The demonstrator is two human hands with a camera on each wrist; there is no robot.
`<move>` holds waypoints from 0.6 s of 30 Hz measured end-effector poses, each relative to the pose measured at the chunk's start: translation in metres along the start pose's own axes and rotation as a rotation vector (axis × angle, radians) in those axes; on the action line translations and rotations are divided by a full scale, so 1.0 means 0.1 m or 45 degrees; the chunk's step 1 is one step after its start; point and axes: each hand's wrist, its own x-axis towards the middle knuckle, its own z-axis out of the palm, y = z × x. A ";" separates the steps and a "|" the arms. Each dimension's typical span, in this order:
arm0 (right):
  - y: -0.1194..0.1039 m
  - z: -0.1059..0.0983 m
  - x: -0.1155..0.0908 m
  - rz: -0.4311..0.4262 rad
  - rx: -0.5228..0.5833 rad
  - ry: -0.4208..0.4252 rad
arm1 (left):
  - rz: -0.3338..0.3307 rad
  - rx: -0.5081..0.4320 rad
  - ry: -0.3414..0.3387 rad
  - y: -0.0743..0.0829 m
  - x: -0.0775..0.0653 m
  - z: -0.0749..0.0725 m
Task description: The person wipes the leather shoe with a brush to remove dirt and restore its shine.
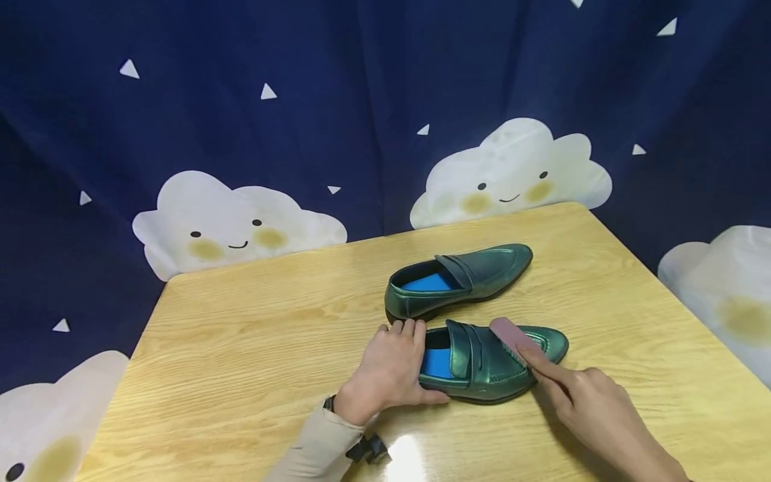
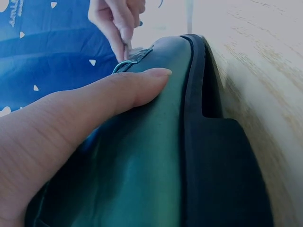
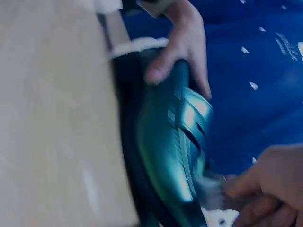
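navy cloud-print curtain (image 1: pixel 397 73), pale wooden table (image 1: pixel 253 341)

Wooden tabletop (image 1: pixel 253 355): wide passage left of the left hand (image 1: pixel 388 365), which bars the heel end. Between rear green loafer (image 1: pixel 496 268) and front green loafer (image 1: pixel 466 348) — a wedge, widening toeward. Obstructions: right hand (image 1: pixel 602 402), pink-backed shoe brush (image 1: pixel 508 335) over the front vamp; cloud-print curtain (image 1: pixel 385 134) behind.

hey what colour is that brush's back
The brush has a pink back, clearest in the head view.
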 end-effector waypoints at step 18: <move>0.15 0.06 0.15 -0.115 0.452 -0.060 | -0.009 0.016 -0.006 0.00 0.00 0.00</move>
